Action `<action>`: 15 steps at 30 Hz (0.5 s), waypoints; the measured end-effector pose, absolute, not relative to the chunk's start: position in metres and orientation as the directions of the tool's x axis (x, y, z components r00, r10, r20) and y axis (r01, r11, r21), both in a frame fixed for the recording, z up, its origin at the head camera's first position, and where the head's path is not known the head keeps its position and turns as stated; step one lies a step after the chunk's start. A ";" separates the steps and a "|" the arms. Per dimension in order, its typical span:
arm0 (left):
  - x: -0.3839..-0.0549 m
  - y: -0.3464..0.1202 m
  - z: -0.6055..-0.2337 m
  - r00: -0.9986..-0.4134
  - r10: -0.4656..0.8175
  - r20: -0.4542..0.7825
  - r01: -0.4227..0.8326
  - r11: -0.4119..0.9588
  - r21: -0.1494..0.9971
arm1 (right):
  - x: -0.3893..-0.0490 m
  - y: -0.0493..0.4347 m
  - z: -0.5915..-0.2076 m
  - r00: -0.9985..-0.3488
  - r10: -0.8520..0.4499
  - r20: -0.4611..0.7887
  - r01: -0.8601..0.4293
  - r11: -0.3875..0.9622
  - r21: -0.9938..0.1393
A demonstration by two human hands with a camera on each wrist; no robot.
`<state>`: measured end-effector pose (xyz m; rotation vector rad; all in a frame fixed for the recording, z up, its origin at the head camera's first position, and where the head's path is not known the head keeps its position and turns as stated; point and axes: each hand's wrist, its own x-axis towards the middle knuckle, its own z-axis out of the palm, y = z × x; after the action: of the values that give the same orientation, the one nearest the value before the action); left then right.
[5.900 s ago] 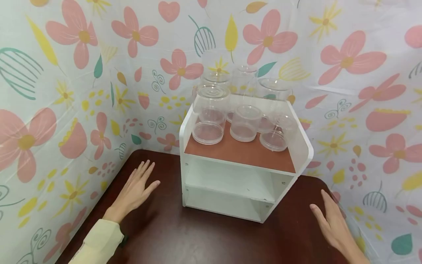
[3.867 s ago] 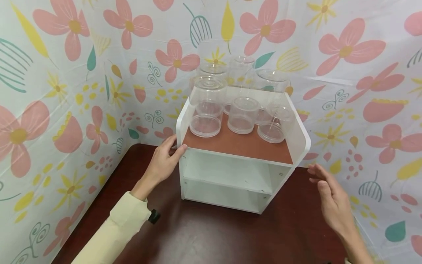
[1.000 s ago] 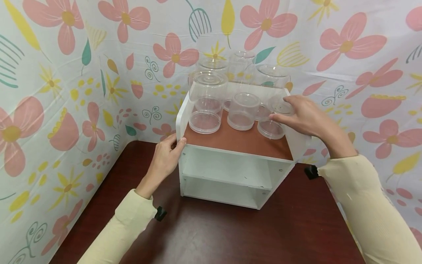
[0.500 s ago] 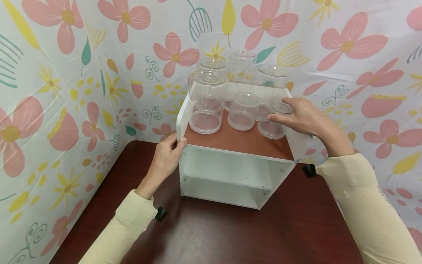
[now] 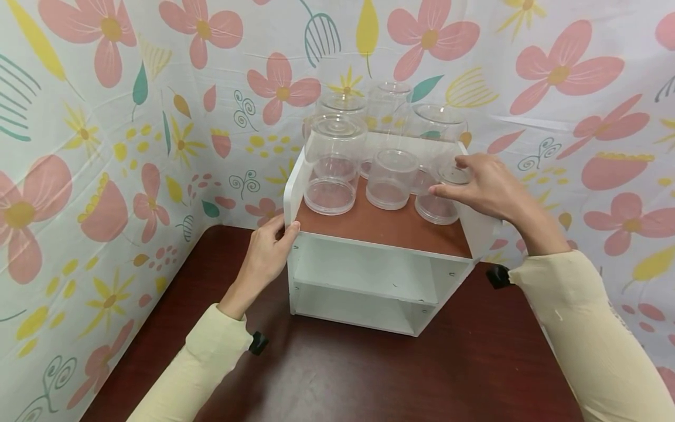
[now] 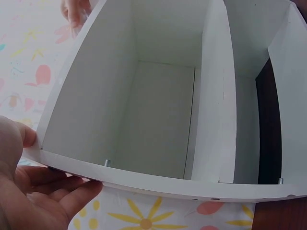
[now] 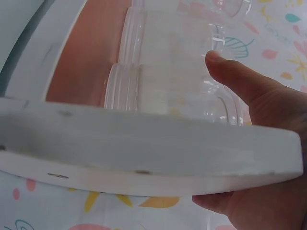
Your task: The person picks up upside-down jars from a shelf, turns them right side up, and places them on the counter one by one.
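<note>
My left hand (image 5: 269,249) grips the left side panel of a white shelf unit (image 5: 364,266), thumb on its front edge; the left wrist view shows the fingers (image 6: 79,199) along the outer face. My right hand (image 5: 487,187) holds the upper part of a clear plastic jar (image 5: 437,209) at the front right of the brown top. In the right wrist view the thumb (image 7: 230,72) lies across the jar's upper end. One finger shows beyond the white side panel (image 7: 153,143), which hides the others.
Several more clear jars, including a tall front-left jar (image 5: 331,196) and a shorter middle jar (image 5: 390,187), stand close together on the top. Raised white sides border them. The unit stands on a dark red table (image 5: 337,381) before flower-patterned cloth (image 5: 285,35).
Earlier, both hands were apart from the unit. The left hand moved onto the left panel, then the right hand rose to the front-right jar. Over the last second both stay nearly still.
</note>
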<state>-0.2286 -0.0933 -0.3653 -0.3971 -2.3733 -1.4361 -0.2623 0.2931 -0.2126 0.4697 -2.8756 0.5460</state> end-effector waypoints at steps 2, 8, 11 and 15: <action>-0.229 -0.093 -0.365 -0.902 0.063 0.426 0.406 0.452 0.794 | -0.261 0.293 -0.212 -0.925 -0.279 0.258 -0.355 0.878 -0.322; -0.228 -0.092 -0.365 -0.904 0.062 0.424 0.404 0.454 0.794 | -0.252 0.291 -0.209 -0.921 -0.271 0.278 -0.359 0.870 -0.339; -0.227 -0.092 -0.364 -0.905 0.062 0.421 0.401 0.455 0.795 | -0.245 0.289 -0.206 -0.928 -0.252 0.273 -0.341 0.870 -0.356; -0.227 -0.093 -0.364 -0.906 0.061 0.418 0.398 0.455 0.797 | -0.237 0.287 -0.203 -0.931 -0.238 0.276 -0.331 0.870 -0.367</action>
<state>-0.2270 -0.0925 -0.3635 -0.3908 -2.3802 -1.4335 -0.2368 0.2871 -0.2028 0.4346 -2.8203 0.6110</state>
